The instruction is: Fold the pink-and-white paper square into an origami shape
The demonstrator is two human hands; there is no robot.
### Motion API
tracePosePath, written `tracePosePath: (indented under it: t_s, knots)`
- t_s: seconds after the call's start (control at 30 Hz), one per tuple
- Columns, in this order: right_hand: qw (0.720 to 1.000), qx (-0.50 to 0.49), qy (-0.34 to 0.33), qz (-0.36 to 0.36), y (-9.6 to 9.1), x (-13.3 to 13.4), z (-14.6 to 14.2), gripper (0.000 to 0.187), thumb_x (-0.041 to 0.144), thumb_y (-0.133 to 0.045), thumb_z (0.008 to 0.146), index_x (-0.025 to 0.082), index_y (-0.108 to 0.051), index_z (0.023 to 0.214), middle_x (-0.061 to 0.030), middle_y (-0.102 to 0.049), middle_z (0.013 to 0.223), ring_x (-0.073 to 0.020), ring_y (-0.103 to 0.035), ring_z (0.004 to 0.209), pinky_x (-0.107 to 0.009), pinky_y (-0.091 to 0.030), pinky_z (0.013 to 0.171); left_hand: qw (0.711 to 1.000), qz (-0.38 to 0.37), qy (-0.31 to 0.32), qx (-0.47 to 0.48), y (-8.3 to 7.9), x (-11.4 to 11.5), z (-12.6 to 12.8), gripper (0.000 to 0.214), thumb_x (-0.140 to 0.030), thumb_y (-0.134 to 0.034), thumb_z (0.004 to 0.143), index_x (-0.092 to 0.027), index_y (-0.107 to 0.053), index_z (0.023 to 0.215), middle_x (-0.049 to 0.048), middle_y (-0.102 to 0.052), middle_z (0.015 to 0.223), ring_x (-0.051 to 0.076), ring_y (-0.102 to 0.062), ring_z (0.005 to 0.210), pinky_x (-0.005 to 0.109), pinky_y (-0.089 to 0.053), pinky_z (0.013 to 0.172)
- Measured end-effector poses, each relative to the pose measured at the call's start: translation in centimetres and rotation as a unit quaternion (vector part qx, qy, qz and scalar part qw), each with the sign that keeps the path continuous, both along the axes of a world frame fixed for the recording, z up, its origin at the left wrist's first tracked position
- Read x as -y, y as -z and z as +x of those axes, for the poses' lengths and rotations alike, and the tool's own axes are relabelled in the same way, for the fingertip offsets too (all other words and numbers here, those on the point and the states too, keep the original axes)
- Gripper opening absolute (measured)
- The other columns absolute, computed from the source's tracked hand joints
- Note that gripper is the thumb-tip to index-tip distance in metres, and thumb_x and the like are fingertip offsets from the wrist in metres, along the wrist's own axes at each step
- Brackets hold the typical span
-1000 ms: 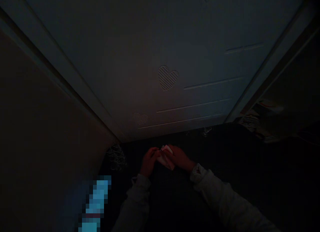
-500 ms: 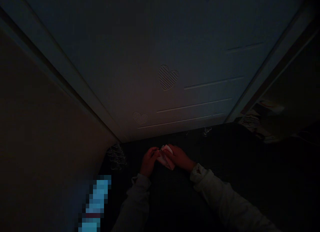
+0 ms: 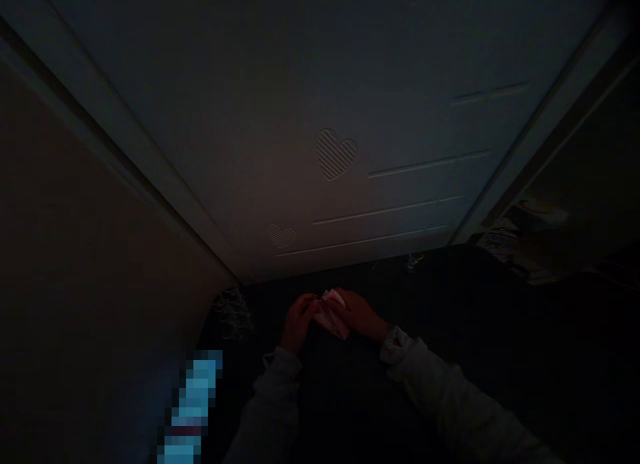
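Observation:
Between my two hands is a small piece of folded paper [image 3: 336,323], pinkish in the dim light, with creased, angled edges. My left hand [image 3: 299,321] pinches its left edge with thumb and fingers. From the other side my right hand [image 3: 363,314] grips the paper's right part, thumb on top and fingers behind. Both hands are low over a dark tabletop [image 3: 340,384]. Darkness hides the finer folds and some of the fingertips.
Behind the table stands a pale panel [image 3: 240,151] with carved hearts and lines. Clear, shiny objects [image 3: 235,314] cluster at the table's left corner, and another clear object [image 3: 413,262] is at the back edge. A pixelated bright blue strip [image 3: 193,404] shows at lower left.

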State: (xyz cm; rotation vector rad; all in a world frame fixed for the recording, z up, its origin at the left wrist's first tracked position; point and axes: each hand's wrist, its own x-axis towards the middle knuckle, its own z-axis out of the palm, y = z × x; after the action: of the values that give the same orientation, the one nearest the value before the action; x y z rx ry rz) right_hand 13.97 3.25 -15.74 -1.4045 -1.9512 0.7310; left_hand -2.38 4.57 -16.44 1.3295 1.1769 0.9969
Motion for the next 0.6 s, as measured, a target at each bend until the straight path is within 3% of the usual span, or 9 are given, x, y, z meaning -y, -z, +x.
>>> tracePosePath:
  t_s: [0.6]
  knots:
    - [1.0, -0.015, 0.001, -0.011, -0.34, 0.09, 0.01, 0.027, 0.038, -0.035, 0.084, 0.018, -0.053, 0.084, -0.0029, -0.057, 0.078, -0.0134, -0.051, 0.07, -0.023, -0.035, 0.063, 1.0, -0.005, -0.008, 0.002, -0.14, 0.08, 0.14, 0.029, -0.037, -0.054, 0.068, -0.017, -0.055, 0.089, 0.0023, -0.062, 0.077, 0.016, -0.057, 0.074, 0.026, -0.043, 0.069]
